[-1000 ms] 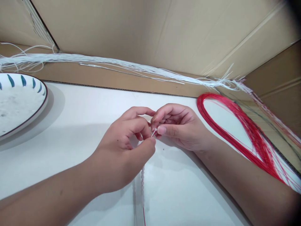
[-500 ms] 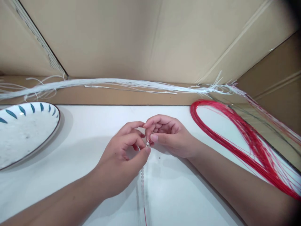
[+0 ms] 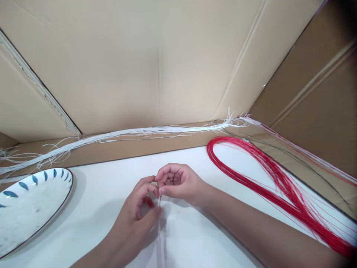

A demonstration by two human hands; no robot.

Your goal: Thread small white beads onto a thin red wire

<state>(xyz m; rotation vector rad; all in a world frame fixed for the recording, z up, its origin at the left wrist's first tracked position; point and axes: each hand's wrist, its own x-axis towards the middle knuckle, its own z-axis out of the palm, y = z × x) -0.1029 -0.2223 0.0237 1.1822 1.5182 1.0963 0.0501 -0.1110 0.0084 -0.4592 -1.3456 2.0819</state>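
A thin beaded thread [image 3: 160, 201] runs between my two hands and hangs down toward me, its lower part blurred. My right hand [image 3: 180, 184] pinches its upper end between thumb and forefinger, the other fingers curled. My left hand [image 3: 136, 216] is just to the left and lower, its thumb against the thread and its fingers bent close to the right fingertips. Whatever sits right at the pinch is too small to make out. Both hands are just above the white tabletop [image 3: 106, 197].
To the left stands a white oval plate [image 3: 63, 186] with blue-green leaf marks, holding small clear or white bits. A looped bundle of red thread [image 3: 240, 176] lies on the right. White strands [image 3: 145, 131] stretch along the back ledge, before a cardboard wall [image 3: 117, 74].
The view has tilted up and shifted, so everything sits lower in the picture. A short stretch of thread now shows between my left thumb and right fingertips, where a small whitish piece was visible.
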